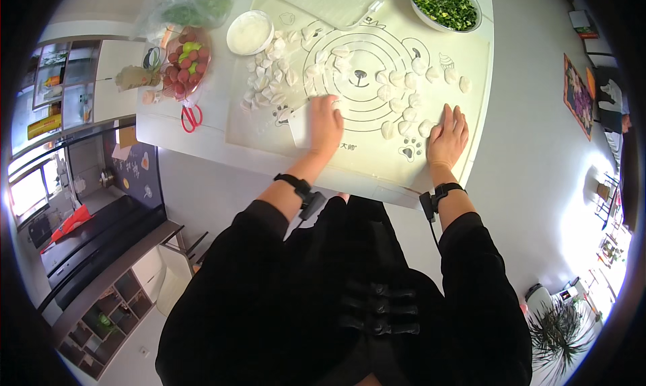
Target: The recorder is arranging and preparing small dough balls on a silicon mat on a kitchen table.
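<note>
My left hand (326,123) rests over the front part of a printed silicone pastry mat (363,159), its fingers closed on a flat white scraper (301,127). My right hand (448,139) lies palm down near the mat's right side, fingers extended, touching or just beside a flattened dough piece (425,128). Several more dough pieces (397,105) are spread between the hands. To the left is a cluster of floured, uncut-looking dough lumps (265,85), near a white bowl of flour (250,32). What lies under my right palm is hidden.
A steel bowl of chopped greens (444,7) stands at the back right. A translucent tray (333,2) lies at the back. On the left are a fruit basket (186,65), red-handled scissors (191,119) and a plastic bag of greens (194,7). The table's edge (303,171) runs before me.
</note>
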`<state>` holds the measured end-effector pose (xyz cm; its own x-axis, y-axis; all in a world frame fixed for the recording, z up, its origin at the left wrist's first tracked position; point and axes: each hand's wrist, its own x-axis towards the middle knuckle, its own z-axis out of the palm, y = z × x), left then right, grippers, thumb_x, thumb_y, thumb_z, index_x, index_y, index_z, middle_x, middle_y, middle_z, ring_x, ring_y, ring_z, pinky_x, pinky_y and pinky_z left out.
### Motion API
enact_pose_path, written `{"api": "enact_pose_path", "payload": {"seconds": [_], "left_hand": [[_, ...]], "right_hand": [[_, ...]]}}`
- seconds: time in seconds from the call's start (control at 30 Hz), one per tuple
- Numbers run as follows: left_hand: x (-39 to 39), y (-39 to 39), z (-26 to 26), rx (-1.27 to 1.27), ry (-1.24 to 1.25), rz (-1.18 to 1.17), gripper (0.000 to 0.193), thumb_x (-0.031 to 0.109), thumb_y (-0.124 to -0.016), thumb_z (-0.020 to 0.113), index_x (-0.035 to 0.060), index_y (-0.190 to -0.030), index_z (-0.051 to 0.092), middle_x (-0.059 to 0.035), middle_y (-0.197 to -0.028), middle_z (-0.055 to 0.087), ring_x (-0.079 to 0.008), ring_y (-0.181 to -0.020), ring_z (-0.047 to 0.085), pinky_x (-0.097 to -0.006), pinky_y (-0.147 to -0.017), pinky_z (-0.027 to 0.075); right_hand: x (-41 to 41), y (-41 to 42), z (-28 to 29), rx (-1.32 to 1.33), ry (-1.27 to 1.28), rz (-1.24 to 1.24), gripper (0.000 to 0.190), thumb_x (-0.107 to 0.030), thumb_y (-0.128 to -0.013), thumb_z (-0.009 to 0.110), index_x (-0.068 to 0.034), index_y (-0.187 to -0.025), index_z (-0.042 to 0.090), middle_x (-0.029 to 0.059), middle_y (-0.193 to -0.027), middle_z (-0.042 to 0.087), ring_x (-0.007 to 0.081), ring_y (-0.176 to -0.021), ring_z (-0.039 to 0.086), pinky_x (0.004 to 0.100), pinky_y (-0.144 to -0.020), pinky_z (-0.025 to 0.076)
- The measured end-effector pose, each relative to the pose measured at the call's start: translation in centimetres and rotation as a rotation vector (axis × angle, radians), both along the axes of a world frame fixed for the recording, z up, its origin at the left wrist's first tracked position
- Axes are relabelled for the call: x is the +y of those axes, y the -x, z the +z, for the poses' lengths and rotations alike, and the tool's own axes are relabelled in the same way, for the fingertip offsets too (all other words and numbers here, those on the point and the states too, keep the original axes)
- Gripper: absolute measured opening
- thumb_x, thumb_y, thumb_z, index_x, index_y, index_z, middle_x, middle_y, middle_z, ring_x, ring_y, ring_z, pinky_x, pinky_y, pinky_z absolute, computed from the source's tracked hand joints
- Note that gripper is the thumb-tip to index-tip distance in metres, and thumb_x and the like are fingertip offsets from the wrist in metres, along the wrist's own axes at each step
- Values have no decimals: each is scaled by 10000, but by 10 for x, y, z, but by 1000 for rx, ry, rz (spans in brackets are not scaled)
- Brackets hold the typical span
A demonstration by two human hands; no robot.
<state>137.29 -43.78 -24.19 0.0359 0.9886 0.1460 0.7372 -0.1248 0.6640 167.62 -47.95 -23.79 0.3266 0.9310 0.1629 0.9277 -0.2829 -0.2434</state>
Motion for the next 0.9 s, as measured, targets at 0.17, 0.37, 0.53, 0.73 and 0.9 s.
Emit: {"api": "enact_pose_path", "payload": {"seconds": [0.17,0.37,0.53,0.73,0.9], "left_hand": [[3,-44,22,-305,139,-178,419,7,-883,652,83,-1294,616,-145,-1253,603,-334,-1159,593,-451,-1001,486],[-23,57,8,277,-80,-324,476,26,-863,620,134,-1326,650,-74,-1370,610,-288,-1247,588,-432,-1077,476],[-9,112,17,384,-119,-255,452,23,-859,615,121,-1294,685,-58,-1342,640,-272,-1229,607,-424,-1080,486],[52,43,29,87,-164,-268,345,18,-893,664,98,-1227,696,-76,-1232,635,-304,-1175,607,-430,-992,512],[93,6,20,150,-166,-228,316,28,-901,682,107,-1206,701,-117,-1188,648,-348,-1127,615,-443,-938,527]], "right_hand": [[-2,-4,-3,-1,10,-5,569,-141,-913,565,-235,-1475,559,68,-1577,469,320,-1455,405,464,-1222,316],[-4,-3,-3,-7,9,-14,569,-135,-910,574,-231,-1471,562,65,-1576,470,317,-1456,403,460,-1222,318],[-3,-2,-2,-4,12,-8,565,-134,-914,575,-231,-1471,562,60,-1581,464,310,-1457,402,457,-1223,315],[-4,-4,-2,-36,22,0,567,-140,-936,539,-226,-1497,533,72,-1576,467,327,-1445,408,463,-1211,333],[-1,-2,-2,-5,20,-2,567,-137,-921,557,-227,-1481,551,69,-1574,470,325,-1448,408,464,-1214,327]]}}
